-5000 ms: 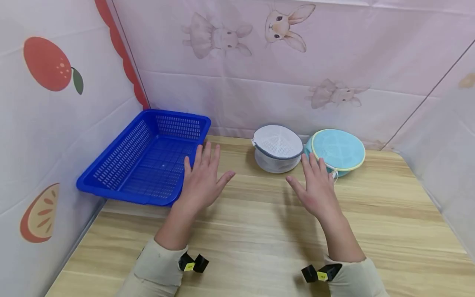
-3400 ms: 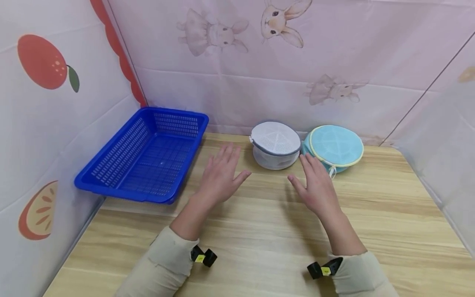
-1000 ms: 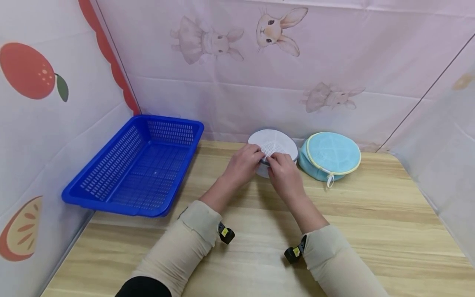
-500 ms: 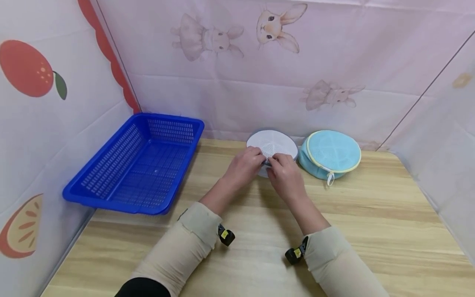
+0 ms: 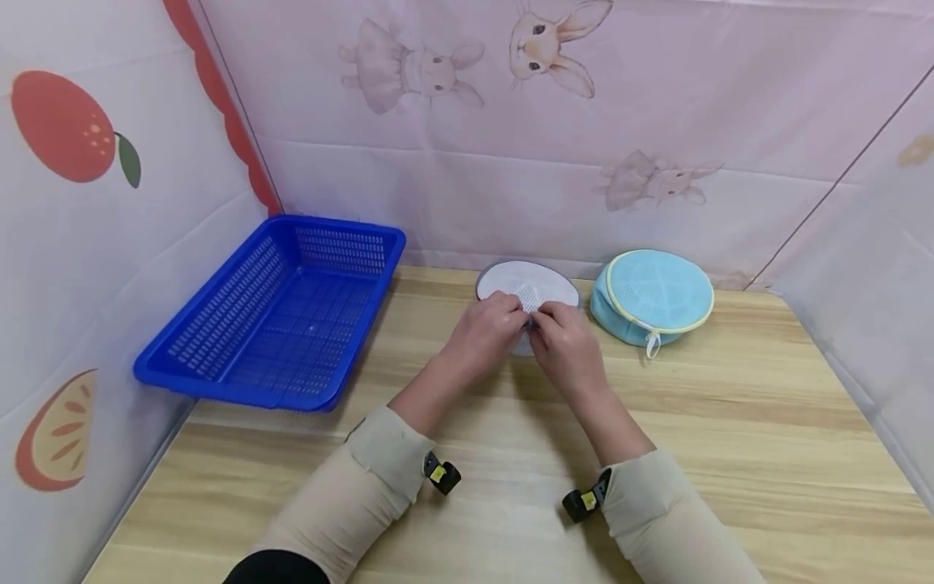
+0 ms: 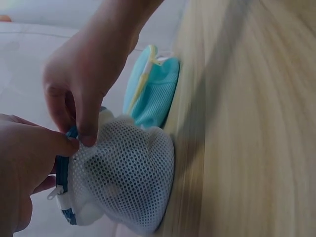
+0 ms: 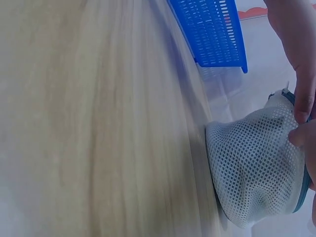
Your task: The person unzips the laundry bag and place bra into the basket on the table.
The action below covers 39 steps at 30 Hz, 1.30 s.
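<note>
A round white mesh laundry bag (image 5: 521, 280) with a dark blue zippered rim stands at the back of the table. My left hand (image 5: 485, 337) pinches the near side of that rim between thumb and fingers. Right beside it, my right hand (image 5: 572, 349) pinches the same rim, the two thumbs almost meeting. In the left wrist view, the zipper pull (image 6: 55, 192) hangs on the left-hand side of the rim, and the mesh wall looks slightly crumpled. A light blue mesh laundry bag (image 5: 660, 292) with yellow trim sits just right of the white one.
A blue plastic basket (image 5: 292, 332) with slotted walls stands at the left, against the printed side wall. A pink rabbit-patterned sheet (image 5: 438, 195) hangs behind the wooden table (image 5: 503, 503). Small black cameras sit on both wrists.
Both hands were spread open above the table; they have come together and taken hold of the white bag's rim. The white bag has shifted slightly left, away from the light blue one.
</note>
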### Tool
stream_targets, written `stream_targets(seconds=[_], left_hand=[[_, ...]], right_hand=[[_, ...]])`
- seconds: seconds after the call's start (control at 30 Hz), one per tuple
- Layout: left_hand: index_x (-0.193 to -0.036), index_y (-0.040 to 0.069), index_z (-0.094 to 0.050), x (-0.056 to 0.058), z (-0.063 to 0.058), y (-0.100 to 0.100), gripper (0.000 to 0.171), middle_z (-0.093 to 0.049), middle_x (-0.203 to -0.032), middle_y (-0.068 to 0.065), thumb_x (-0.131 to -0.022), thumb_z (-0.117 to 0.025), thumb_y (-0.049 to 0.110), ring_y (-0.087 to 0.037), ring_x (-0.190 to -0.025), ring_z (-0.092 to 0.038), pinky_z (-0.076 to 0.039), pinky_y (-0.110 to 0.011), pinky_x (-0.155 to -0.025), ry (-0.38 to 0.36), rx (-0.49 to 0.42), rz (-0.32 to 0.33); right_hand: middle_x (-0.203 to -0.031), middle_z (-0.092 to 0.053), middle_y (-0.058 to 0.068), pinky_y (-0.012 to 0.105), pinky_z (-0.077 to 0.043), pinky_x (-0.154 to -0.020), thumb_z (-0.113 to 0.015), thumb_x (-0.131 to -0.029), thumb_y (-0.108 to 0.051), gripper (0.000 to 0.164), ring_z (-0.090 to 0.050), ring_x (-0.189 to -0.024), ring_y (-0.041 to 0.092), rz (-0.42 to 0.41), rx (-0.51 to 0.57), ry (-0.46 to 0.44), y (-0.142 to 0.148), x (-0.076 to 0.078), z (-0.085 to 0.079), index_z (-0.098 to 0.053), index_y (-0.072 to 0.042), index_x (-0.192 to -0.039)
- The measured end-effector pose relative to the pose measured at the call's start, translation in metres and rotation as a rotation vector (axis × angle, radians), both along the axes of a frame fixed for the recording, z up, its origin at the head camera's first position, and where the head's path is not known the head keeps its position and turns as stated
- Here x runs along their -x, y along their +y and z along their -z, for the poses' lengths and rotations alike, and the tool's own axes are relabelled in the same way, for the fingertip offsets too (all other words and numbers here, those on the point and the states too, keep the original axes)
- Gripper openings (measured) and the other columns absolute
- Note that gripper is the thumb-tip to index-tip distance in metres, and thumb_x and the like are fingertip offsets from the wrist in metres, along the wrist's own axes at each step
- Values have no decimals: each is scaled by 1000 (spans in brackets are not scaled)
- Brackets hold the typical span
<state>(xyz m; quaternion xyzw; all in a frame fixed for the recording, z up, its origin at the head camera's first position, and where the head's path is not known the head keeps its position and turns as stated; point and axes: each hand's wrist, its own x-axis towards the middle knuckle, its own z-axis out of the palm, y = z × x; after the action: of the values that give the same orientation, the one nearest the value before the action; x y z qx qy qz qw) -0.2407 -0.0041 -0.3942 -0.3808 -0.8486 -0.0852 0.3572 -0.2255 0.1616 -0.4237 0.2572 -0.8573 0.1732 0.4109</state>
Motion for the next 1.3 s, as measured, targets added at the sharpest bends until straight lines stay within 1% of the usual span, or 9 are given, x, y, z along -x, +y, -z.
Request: stream_targets(seconds=[0.07, 0.17, 0.37, 0.57, 0.83, 1.0, 1.13, 1.3], left_hand=[[-82, 12, -75, -4, 0, 0, 8, -64, -82, 0, -84, -70, 6, -18, -77, -61, -52, -26, -65, 26, -11, -5], [-82, 12, -75, -9, -1, 0, 9, -64, -82, 1, -82, -70, 5, -18, -77, -61, -51, -26, -66, 41, -18, 3], [-84, 10, -76, -19, -2, -2, 6, -65, -83, -1, -82, -71, 6, -18, -76, -60, -51, -26, -70, 20, -20, 20], [-91, 10, -77, -27, -1, -5, 9, -65, -84, -1, -85, -71, 10, -18, -78, -60, -51, -27, -72, -38, -66, 34], [-96, 8, -76, -35, -2, -17, 14, -67, -93, -2, -82, -75, 11, -19, -90, -61, -50, -29, -83, -138, -82, 46], [-103, 7, -76, -39, -2, -26, 23, -67, -101, -4, -81, -78, 12, -20, -99, -60, -49, -30, -91, -208, -75, 7], [-108, 7, -75, -42, -1, -30, 27, -67, -106, -4, -81, -77, 11, -19, -104, -59, -49, -29, -95, -258, -85, -14], [-107, 7, -75, -43, 4, -33, 27, -67, -107, -3, -80, -75, 5, -18, -106, -59, -48, -28, -97, -277, -123, -22]], right_hand=[[-99, -66, 14, 42, -54, -82, -72, -81, -2, 16, -63, -92, 31, -8, 6, 1, -1, -2, 0, -72, 3, -96], [-100, -67, 14, 41, -55, -81, -73, -79, -1, 18, -64, -93, 30, -11, 15, 0, -2, -5, 1, -72, 3, -97], [-99, -69, 14, 39, -57, -79, -74, -77, 1, 19, -67, -91, 30, -37, 35, -5, -4, -13, 1, -73, 3, -96], [-98, -70, 14, 37, -57, -81, -72, -79, 1, 16, -68, -92, 28, -68, 66, -26, -6, -21, 0, -74, 3, -95], [-102, -71, 12, 38, -57, -85, -73, -80, 1, 17, -69, -97, 27, -79, 91, -74, -1, -28, 4, -75, 2, -97], [-104, -72, 11, 40, -57, -86, -75, -79, 2, 20, -70, -99, 27, -85, 112, -101, 5, -32, 4, -75, 1, -99], [-106, -73, 10, 39, -56, -87, -76, -79, 1, 21, -70, -100, 26, -71, 123, -125, 7, -35, 4, -75, 0, -100], [-107, -73, 9, 38, -56, -88, -76, -79, 0, 22, -70, -101, 25, -56, 147, -144, 10, -38, 5, -76, -1, -101]])
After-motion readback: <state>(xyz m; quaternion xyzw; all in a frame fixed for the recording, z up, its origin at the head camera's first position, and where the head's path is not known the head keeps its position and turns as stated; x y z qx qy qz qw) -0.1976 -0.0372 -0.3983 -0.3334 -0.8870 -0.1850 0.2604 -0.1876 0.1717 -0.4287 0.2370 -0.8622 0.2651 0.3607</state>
